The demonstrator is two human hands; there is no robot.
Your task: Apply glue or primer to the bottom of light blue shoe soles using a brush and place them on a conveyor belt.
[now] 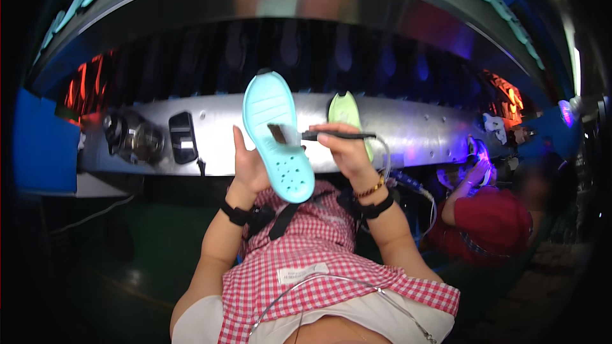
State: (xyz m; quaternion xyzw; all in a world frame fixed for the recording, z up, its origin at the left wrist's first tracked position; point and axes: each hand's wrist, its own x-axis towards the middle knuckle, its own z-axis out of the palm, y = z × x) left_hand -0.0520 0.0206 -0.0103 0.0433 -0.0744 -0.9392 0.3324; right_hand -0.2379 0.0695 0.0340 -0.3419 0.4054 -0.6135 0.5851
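Observation:
My left hand [247, 164] holds a light blue shoe sole [276, 134] upright, its perforated face toward me. In my right hand [344, 148] is a thin black brush [319, 134] with a tube trailing from its handle. The brush's bristle end rests against the middle of the sole. Both wrists wear black bands, and the right also has a bead bracelet. A red-and-white checked apron [319, 248] covers my lap below the hands.
A long metal conveyor housing [414, 130] runs across in front, with a yellow-green sole [345, 113] standing on it behind my right hand. Several soles hang in the dark tunnel above. A person in red [491, 220] works at the right. A blue bin [43, 143] sits left.

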